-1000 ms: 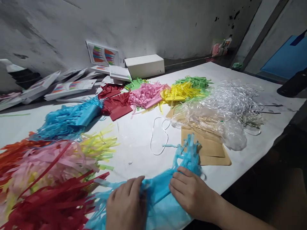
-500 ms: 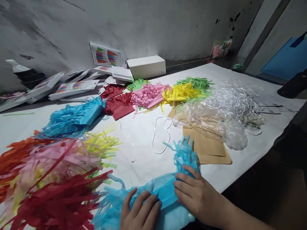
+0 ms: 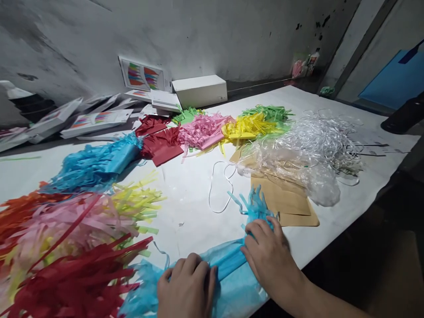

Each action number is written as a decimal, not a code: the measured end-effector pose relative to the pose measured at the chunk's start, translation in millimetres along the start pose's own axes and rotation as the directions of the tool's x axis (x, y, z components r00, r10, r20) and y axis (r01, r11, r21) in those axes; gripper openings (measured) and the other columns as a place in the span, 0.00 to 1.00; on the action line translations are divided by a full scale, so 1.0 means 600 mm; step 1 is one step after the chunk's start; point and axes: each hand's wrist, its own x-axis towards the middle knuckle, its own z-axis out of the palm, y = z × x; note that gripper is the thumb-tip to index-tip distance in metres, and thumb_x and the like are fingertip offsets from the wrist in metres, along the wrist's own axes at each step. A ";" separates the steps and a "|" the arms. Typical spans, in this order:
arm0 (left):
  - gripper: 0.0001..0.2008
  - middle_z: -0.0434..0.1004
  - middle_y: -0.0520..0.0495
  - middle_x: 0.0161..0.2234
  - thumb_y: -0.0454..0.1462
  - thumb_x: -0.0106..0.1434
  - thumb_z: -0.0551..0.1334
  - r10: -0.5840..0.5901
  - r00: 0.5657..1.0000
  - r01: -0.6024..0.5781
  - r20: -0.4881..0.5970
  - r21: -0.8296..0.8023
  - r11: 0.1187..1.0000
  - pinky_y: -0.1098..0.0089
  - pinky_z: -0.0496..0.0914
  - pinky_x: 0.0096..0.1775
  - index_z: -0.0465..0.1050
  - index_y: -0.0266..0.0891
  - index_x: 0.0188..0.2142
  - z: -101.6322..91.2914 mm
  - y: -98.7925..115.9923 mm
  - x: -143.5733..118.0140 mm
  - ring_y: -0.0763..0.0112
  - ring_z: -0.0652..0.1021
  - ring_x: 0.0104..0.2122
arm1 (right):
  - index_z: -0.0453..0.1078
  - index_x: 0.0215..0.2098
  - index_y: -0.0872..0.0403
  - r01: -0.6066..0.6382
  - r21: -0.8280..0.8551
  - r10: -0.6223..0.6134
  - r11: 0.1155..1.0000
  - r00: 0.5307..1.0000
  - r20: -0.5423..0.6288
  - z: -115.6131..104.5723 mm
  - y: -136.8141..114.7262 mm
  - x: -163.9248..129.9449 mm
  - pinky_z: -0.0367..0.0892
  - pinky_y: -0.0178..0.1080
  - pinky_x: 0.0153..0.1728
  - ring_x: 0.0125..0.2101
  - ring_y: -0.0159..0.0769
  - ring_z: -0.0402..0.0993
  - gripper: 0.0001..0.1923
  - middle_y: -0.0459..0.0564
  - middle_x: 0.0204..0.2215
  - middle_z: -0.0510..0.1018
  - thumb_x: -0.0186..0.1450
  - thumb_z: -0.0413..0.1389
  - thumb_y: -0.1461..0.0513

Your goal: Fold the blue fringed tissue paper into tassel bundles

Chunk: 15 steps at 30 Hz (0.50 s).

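Observation:
A light-blue sheet of fringed tissue paper lies at the table's front edge, with cut strips at both ends. My left hand is closed on its left part, fingers curled over a folded band in the middle. At the other end, my right hand grips the paper just below the upright fringe, fingertips bent onto the fold. Both thumbs are mostly hidden. Beyond my right hand are brown paper sheets, and a loop of white string lies on the white table cover.
Red fringed tissue, pink strips and a blue bundle lie on the left. Farther back are yellow tissue, a tangle of white string and clear plastic. A white box stands by the wall.
My right hand has moved up toward the fringe, and its fingers have curled more. My left hand's fingers have drawn in over the fold. The view has shifted slightly.

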 end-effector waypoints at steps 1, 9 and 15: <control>0.16 0.78 0.48 0.31 0.38 0.70 0.54 -0.002 1.000 0.002 0.010 0.014 1.000 0.57 0.63 0.38 0.74 0.44 0.27 -0.001 0.001 0.002 0.58 0.79 0.34 | 0.70 0.35 0.53 0.031 -0.006 -0.031 1.000 0.999 -0.027 -0.002 0.000 0.000 0.52 0.58 0.60 0.46 0.46 0.70 0.09 0.54 0.40 0.78 0.70 0.52 0.71; 0.07 0.80 0.43 0.39 0.42 0.67 0.61 0.100 0.982 -0.106 -0.159 -0.035 0.994 0.50 0.64 0.45 0.74 0.43 0.40 0.005 -0.012 -0.003 0.55 0.79 0.38 | 0.69 0.30 0.55 0.443 0.130 -0.456 0.887 0.885 0.095 -0.007 0.004 -0.001 0.54 0.47 0.58 0.32 0.37 0.67 0.15 0.46 0.26 0.72 0.70 0.46 0.73; 0.12 0.83 0.50 0.42 0.31 0.70 0.54 0.225 0.933 -0.290 -0.282 -0.216 0.933 0.53 0.56 0.59 0.76 0.47 0.41 0.017 -0.010 -0.010 0.60 0.76 0.45 | 0.67 0.32 0.54 0.356 0.191 -0.384 0.915 0.913 0.137 -0.004 -0.002 -0.003 0.54 0.46 0.52 0.35 0.37 0.68 0.09 0.45 0.30 0.73 0.72 0.52 0.65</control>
